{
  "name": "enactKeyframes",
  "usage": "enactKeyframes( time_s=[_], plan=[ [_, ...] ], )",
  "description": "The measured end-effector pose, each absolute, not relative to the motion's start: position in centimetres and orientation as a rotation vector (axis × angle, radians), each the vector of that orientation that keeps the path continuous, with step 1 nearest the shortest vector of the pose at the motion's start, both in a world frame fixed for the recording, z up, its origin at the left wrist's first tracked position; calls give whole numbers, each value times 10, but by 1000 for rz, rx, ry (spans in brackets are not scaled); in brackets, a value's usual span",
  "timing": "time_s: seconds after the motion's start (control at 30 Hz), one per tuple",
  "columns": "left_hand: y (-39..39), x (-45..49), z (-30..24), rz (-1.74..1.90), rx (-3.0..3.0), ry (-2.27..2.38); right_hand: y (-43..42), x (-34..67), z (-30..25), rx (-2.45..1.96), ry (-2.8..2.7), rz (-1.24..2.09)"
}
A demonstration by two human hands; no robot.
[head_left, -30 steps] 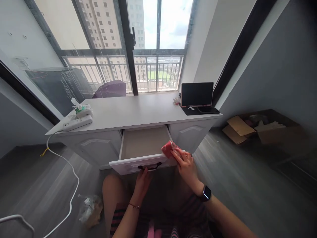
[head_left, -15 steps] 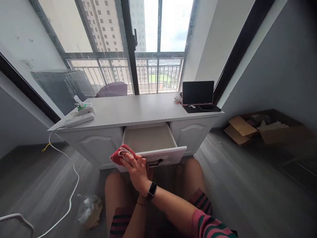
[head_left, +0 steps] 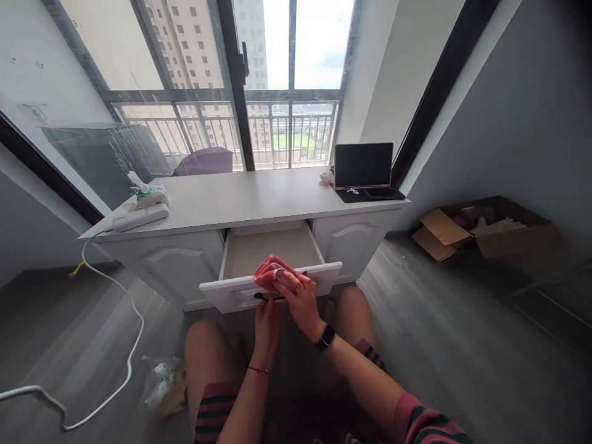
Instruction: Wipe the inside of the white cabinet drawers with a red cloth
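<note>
Red cloth (head_left: 272,271) pressed onto drawer front (head_left: 231,295) by right hand (head_left: 300,299), fingers clamped on it.

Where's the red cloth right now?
The red cloth sits on the top edge of the open drawer's front, near its middle, pressed under the right hand, just above the left hand.

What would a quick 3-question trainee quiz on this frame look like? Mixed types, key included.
1. True or false: the right hand presses a red cloth on the front edge of the open drawer.
2. Where is the left hand? A) on the desk top B) at the drawer's dark handle C) on the cardboard box
3. Fill in: the tablet stands at the desk's far ____ end.

Key: 1 true; 2 B; 3 right.
</note>
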State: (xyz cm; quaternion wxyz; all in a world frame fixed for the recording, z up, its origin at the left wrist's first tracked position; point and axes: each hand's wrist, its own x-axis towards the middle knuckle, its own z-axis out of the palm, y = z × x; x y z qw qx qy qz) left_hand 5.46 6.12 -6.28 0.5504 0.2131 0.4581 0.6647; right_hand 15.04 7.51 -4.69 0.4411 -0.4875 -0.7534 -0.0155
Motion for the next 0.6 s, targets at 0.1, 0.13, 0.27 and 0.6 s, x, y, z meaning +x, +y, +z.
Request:
enactKeyframes(
  time_s=[0.1,0.13,0.27,0.6],
  plan=[
    [60,41,-82,1574,270,916,78,198,-68,-1252,-1633,-177],
    [60,39,-86,1574,208,865,79,206,-76,-1283,-1553,-170],
    [60,39,-88,1574,146,809,73,201,-105,-1454,-1284,72],
    [51,37,-65,1495,37,816,73,116,-132,-1453,-629,705]
  ],
)
